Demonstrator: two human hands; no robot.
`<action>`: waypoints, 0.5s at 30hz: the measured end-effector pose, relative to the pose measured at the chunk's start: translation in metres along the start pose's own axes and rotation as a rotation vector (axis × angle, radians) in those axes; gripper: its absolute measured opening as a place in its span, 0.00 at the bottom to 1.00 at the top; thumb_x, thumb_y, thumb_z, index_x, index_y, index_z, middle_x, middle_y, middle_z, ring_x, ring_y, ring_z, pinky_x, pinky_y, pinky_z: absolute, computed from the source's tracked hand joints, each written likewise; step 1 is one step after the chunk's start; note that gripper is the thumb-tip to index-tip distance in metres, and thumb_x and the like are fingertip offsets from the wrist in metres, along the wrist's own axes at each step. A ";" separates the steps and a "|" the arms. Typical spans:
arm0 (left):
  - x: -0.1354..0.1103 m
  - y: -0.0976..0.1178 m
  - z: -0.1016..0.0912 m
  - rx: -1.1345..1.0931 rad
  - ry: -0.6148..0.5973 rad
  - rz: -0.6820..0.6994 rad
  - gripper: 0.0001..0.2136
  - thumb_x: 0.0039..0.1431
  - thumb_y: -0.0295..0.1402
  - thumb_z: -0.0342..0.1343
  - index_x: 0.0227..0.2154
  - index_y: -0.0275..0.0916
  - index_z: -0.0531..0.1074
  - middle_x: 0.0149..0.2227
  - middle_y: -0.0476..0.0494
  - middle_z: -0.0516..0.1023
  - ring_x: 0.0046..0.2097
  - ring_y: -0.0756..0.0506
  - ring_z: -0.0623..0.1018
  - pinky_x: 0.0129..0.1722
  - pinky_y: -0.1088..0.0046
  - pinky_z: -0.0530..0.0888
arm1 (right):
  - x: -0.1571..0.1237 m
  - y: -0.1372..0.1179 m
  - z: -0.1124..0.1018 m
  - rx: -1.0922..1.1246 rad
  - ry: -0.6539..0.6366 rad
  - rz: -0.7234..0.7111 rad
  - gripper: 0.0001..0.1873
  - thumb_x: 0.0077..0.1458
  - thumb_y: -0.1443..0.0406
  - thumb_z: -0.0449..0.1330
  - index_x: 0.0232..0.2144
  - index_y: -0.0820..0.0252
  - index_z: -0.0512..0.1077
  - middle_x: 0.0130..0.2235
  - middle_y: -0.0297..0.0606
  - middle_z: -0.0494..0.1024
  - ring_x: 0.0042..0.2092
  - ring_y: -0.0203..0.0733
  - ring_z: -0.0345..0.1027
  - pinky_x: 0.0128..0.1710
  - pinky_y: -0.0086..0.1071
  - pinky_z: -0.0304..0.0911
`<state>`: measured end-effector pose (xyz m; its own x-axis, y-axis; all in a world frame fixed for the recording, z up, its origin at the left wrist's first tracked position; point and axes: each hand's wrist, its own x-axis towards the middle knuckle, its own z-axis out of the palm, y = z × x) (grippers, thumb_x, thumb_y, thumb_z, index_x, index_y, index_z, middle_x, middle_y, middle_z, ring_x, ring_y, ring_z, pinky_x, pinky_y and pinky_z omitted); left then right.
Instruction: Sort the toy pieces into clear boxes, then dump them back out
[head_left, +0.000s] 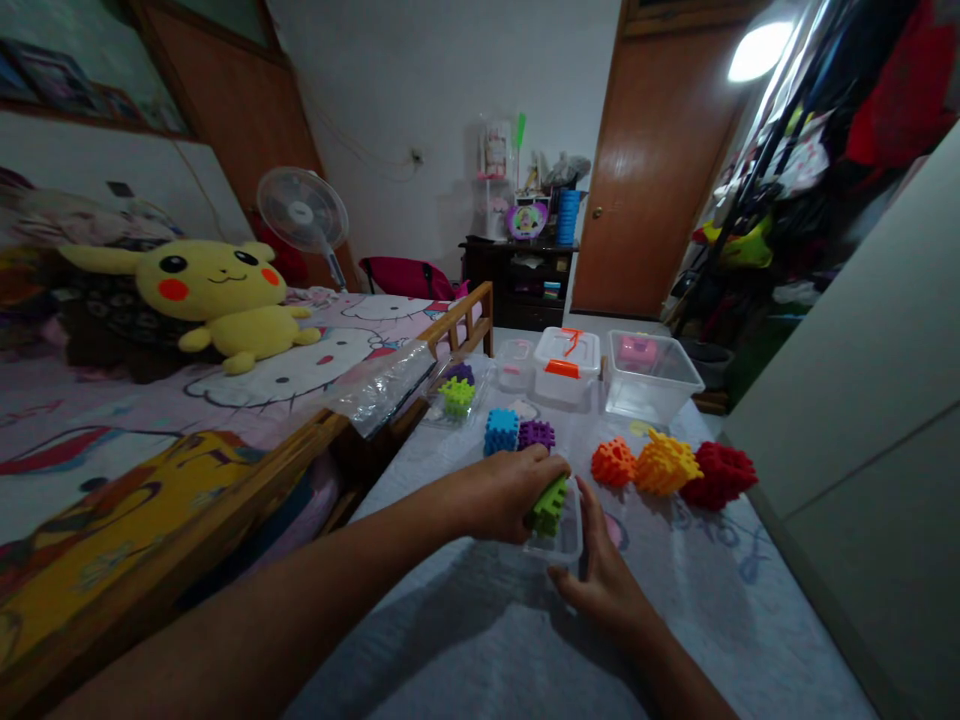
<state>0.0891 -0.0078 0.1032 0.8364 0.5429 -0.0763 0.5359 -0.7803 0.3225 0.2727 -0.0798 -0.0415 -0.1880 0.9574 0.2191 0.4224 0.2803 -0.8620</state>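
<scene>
My left hand [510, 492] is closed around a stack of green notched building blocks [551, 508], held at the mouth of a small clear plastic box [571, 545]. The fingers of my right hand [600, 565] wrap the right side and near corner of that box. Just beyond lie blue blocks [501, 431] and purple blocks [537, 434], stacked in the same way. To the right, orange blocks [613, 462], yellow blocks [667, 463] and red blocks [720, 475] sit in a row. My left fingertips are partly hidden behind the green blocks.
At the far end of the cloth-covered table [480, 630] stand a lidded box with orange clips [566, 375] and an open clear bin [651, 385]. A clear tray [457, 400] holds lime and dark purple blocks. Left is a bed's wooden rail [330, 440]; right, a pale cabinet [862, 400].
</scene>
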 end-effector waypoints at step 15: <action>0.028 -0.004 0.017 0.174 -0.199 0.095 0.30 0.46 0.33 0.66 0.53 0.34 0.63 0.46 0.36 0.75 0.43 0.38 0.79 0.39 0.68 0.75 | -0.001 0.006 0.004 0.020 0.049 -0.045 0.54 0.48 0.67 0.60 0.68 0.49 0.32 0.69 0.47 0.50 0.69 0.57 0.44 0.63 0.57 0.50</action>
<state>0.1120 0.0054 0.0835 0.8810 0.4063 -0.2423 0.4510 -0.8760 0.1711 0.2717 -0.0792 -0.0485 -0.1625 0.9463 0.2795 0.3965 0.3220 -0.8597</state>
